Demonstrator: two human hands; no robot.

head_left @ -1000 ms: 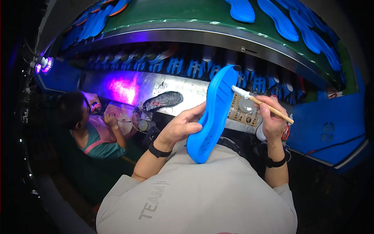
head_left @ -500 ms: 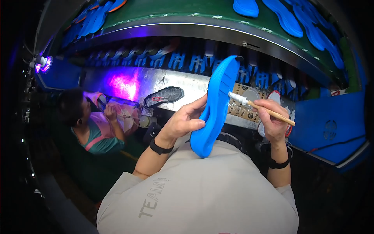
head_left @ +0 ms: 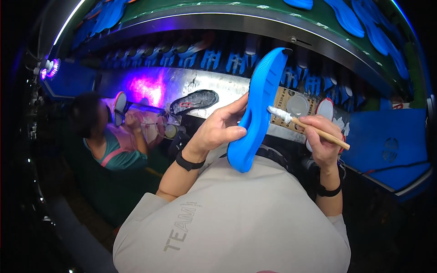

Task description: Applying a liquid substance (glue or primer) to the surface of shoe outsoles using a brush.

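Observation:
My left hand (head_left: 223, 127) grips a blue shoe sole (head_left: 259, 107) by its left edge, thumb in front and fingers behind. The sole is tilted upright, its black-tipped end up and away from me, the other end close to my shirt. In my right hand (head_left: 322, 139) is a brush (head_left: 318, 130) with a wooden handle. Its white bristle end meets the right edge of the sole near the middle; I cannot tell how firmly it touches. Behind the brush lies a brown printed cardboard piece (head_left: 287, 102) with a round pale container (head_left: 298, 104) on it.
A dark shoe upper (head_left: 195, 102) lies on the metal bench (head_left: 227, 86). White shoes with red edging (head_left: 325, 108) stand past my right hand. Blue soles (head_left: 343, 18) rest on the green belt (head_left: 200, 13) above. At left a co-worker (head_left: 116, 141) holds a shoe (head_left: 119, 107).
The view has shifted a little. The sole is turned slightly in my left hand's grip, and the brush tip stays by its right edge. The co-worker's shoe shows more clearly.

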